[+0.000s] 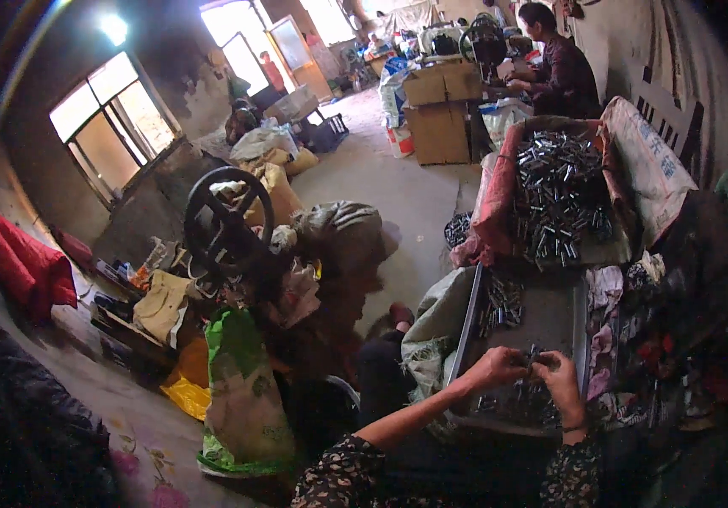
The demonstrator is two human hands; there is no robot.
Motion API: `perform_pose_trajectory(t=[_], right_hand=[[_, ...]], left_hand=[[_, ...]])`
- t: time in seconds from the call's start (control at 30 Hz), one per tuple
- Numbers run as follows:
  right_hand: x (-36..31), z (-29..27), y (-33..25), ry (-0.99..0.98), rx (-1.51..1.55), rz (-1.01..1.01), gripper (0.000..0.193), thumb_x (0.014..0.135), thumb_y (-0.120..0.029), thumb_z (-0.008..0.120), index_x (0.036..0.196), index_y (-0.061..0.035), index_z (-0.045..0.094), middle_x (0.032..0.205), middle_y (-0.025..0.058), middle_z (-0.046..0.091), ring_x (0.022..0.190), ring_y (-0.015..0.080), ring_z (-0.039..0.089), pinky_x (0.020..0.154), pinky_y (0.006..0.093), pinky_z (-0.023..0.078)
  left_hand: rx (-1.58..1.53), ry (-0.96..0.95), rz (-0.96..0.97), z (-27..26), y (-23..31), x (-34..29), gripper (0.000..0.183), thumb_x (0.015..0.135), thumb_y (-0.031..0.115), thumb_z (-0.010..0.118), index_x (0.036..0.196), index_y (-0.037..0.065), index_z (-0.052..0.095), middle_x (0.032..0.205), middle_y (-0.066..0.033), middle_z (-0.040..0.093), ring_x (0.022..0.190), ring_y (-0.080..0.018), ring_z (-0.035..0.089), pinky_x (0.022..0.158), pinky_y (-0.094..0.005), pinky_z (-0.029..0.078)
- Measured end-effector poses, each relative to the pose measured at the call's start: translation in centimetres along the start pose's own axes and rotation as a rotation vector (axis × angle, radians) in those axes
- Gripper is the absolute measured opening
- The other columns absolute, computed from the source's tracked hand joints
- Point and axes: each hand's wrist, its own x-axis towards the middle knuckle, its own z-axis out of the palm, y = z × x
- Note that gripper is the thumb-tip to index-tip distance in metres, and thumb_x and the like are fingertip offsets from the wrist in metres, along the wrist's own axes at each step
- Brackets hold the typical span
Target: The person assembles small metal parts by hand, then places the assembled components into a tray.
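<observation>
Over the dark metal tray (580, 326) my two hands meet, fingertips close together. My left hand (502, 367) is closed in a pinch on a small metal part (535, 352). My right hand (560, 383) is closed too, its fingers at the same small part; its exact kind is too small to make out. Below and between the hands, more small metal pieces lie in the tray. A heap of short shiny metal cylinders (499, 306) lies at the tray's far left.
Beyond the tray, a cloth-lined bin (499, 203) holds a big pile of metal cylinders (560, 190). Rags (605, 288) hang along the right edge. A black handwheel (228, 212) and a green-white bag (245, 381) stand left. A co-worker (563, 68) sits behind a cardboard box (440, 127).
</observation>
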Motion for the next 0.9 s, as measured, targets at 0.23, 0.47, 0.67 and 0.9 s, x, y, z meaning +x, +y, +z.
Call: perform_pose_trajectory(t=[0.23, 0.47, 0.67, 0.9], right_hand=[[0.8, -0.9, 2.2, -0.006, -0.059, -0.053, 0.023, 0.070, -0.009, 0.068, 0.088, 0.0021, 0.059, 0.081, 0.0053, 0.060, 0.075, 0.0114, 0.054, 0.068, 0.0244, 0.044], [-0.7, -3.0, 1.5, 0.164, 0.263, 0.065, 0.022, 0.074, -0.009, 0.062, 0.094, 0.0007, 0.057, 0.084, 0.0045, 0.059, 0.075, 0.0115, 0.055, 0.068, 0.0239, 0.045], [1.3, -3.2, 2.0, 0.302, 0.003, -0.187, 0.033, 0.074, -0.013, 0.063, 0.101, 0.0037, 0.056, 0.091, 0.0088, 0.060, 0.083, 0.0158, 0.055, 0.075, 0.0269, 0.043], [1.6, -3.5, 2.4, 0.177, -0.069, -0.109, 0.027, 0.079, -0.013, 0.054, 0.105, -0.0043, 0.057, 0.080, 0.0063, 0.062, 0.067, 0.0096, 0.055, 0.060, 0.0243, 0.043]], left_hand=[[0.026, 0.033, 0.048, 0.6, 0.1, 0.8, 0.026, 0.072, 0.024, 0.061, 0.085, 0.001, 0.060, 0.066, -0.0125, 0.059, 0.061, -0.0166, 0.059, 0.054, -0.0319, 0.046], [0.640, -0.286, 0.216, 2.0, -2.3, 1.8, 0.019, 0.069, 0.019, 0.058, 0.080, 0.004, 0.062, 0.076, -0.0140, 0.062, 0.064, -0.0274, 0.060, 0.055, -0.0369, 0.048], [0.632, 0.151, 0.079, 0.8, -4.9, 1.5, 0.017, 0.071, 0.022, 0.055, 0.076, 0.008, 0.063, 0.072, -0.0147, 0.060, 0.066, -0.0303, 0.059, 0.057, -0.0399, 0.049], [0.650, 0.408, 0.110, -0.1, -2.6, 1.9, 0.015, 0.076, 0.021, 0.051, 0.080, 0.012, 0.062, 0.082, -0.0155, 0.057, 0.069, -0.0336, 0.058, 0.059, -0.0430, 0.047]])
